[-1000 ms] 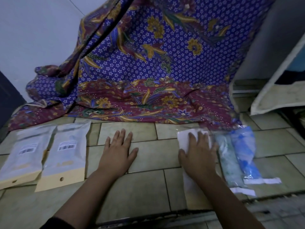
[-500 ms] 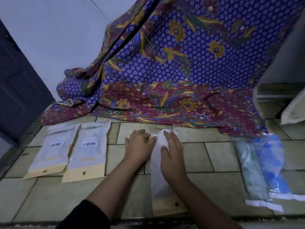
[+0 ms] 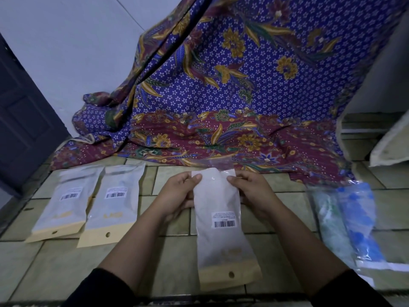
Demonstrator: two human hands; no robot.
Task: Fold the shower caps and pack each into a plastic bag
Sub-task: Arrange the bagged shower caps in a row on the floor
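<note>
Centrally, left hand [image 3: 178, 194] and right hand [image 3: 253, 193] pinch the upper edges of a frosted white plastic bag [image 3: 221, 244]. It looks light, limp and slippery, best gripped at its mouth.

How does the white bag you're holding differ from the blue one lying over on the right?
The white bag is pinched at its far end by the left hand and right hand; the blue bag lies untouched on the tiled floor. The white bag is frosted, with a barcode label and a tan punched strip; the blue bag is clear, showing blue contents. Both are long and narrow.
</note>
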